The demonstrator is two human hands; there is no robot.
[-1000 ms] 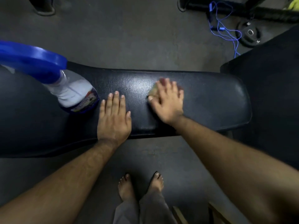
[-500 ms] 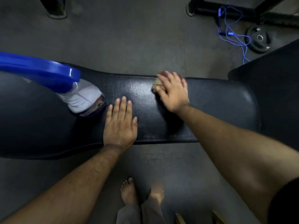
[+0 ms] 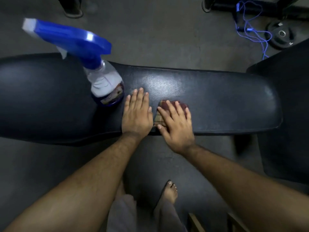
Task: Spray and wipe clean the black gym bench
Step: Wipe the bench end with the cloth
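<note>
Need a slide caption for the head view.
Right hand presses a cloth flat on the black bench; left hand braces beside a spray bottle standing on it.

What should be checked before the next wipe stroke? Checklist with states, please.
1. Cloth flat under right hand: ok.
2. Left hand braced flat on the bench: ok.
3. Spray bottle upright on the bench, not held: ok.
4. Bottle outside the stroke path: not ok to the left, where it stands close beside the left hand; ok to the right.
5. Bench surface wet with spray: cannot tell; only a glossy patch shows.
</note>
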